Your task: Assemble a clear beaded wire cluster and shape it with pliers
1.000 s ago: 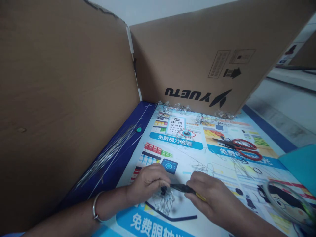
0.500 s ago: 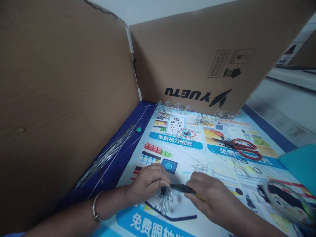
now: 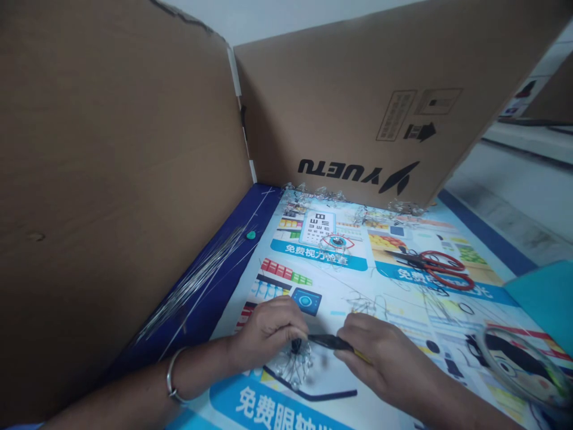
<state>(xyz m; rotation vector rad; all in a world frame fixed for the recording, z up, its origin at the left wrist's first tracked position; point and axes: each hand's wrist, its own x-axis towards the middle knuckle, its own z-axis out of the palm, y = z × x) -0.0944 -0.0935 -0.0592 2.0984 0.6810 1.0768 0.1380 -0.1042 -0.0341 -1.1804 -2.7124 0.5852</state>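
My left hand, with a silver bangle on the wrist, is closed in a pinch on a beaded wire cluster. Its thin wires fan downward, tipped with clear beads, and a dark band wraps the top. The fingers hide part of it. In my right hand is a pair of pliers with dark jaws and a yellow-marked handle. The jaws point left and reach the top of the cluster beside my left thumb. Whether they grip a wire there cannot be made out.
Red-handled scissors lie to the right, near loose wires. Straight wires lie along the left edge. More beaded clusters sit at the back by the cardboard walls. A clear round container is at the right, and a small green lump at the left.
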